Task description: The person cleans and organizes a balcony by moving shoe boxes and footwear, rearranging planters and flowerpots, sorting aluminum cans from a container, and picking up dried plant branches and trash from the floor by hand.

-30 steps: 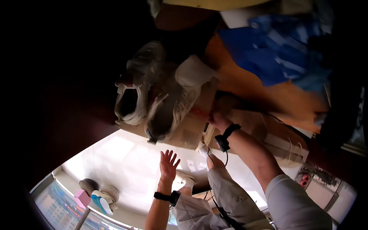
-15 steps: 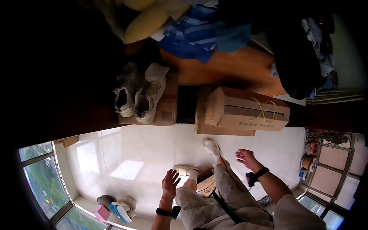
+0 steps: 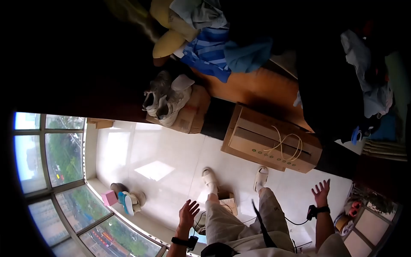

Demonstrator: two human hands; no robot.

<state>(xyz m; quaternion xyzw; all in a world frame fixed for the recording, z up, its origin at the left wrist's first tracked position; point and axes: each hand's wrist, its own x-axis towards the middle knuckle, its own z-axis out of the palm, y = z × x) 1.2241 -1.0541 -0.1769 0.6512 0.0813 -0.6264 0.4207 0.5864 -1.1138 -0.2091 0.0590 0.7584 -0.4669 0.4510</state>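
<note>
My left hand (image 3: 188,213) hangs in the air beside my left leg, fingers apart, holding nothing. On the other side, my right hand (image 3: 321,192) is raised with its fingers spread and nothing in it. A cardboard box with a cord handle (image 3: 274,143) lies ahead, atop another flat carton, and is the object nearest my right hand, though apart from it. Worn sneakers (image 3: 169,103) rest on a cardboard box (image 3: 192,115) farther ahead to the left. Each wrist carries a black strap with a small device.
Clothes, among them a blue striped shirt (image 3: 207,49), are heaped on a wooden surface (image 3: 252,92) ahead. Footwear and a pink box (image 3: 109,197) sit by the windows at left. A small carton (image 3: 229,205) stands between my legs. Red items (image 3: 354,208) lie at right.
The view has turned and shifted, showing more window at left. My right hand has moved out to the right with fingers spreading. My feet stand differently, with the right foot farther back.
</note>
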